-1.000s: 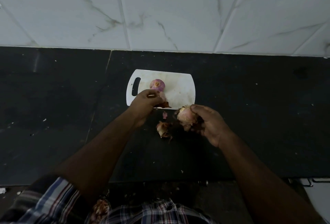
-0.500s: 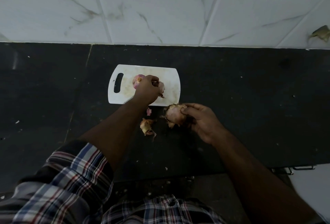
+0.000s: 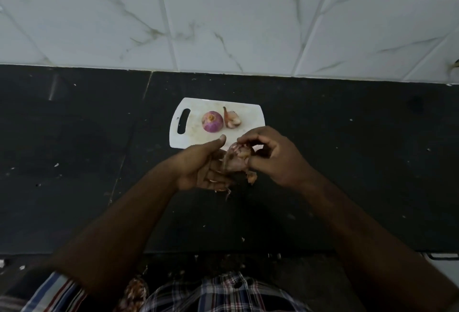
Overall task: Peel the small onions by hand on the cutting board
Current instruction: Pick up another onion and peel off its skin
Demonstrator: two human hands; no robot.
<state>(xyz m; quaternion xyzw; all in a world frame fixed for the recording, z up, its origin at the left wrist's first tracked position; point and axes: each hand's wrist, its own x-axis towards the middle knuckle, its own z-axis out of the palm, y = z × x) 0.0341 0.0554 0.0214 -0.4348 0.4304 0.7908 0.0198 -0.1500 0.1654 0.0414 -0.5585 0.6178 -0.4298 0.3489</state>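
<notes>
A small, partly skinned onion with loose papery brown peel (image 3: 237, 158) is held between the two hands, just nearer than the front edge of a white plastic cutting board with a slotted handle (image 3: 250, 112). It is cradled by the left hand (image 3: 202, 170), palm turned up and fingers loosely curled beneath it, with the thumb stretched out toward the board. It is pinched from the other side by the right hand (image 3: 274, 156), whose thumb and curled fingertips are closed on its top and side. Strips of torn brown peel (image 3: 251, 177) hang below the hands, just above a black stone countertop (image 3: 347, 162). Beyond the left thumb, a peeled round purple onion (image 3: 211, 121) rests on the board, and just to its right, beyond the right hand's fingers, lies a pale pinkish onion piece with a curled brown skin (image 3: 232, 120); whether the two touch cannot be told. Sleeves and a shirt of checked cloth (image 3: 223, 291) are seen at the near edge.
</notes>
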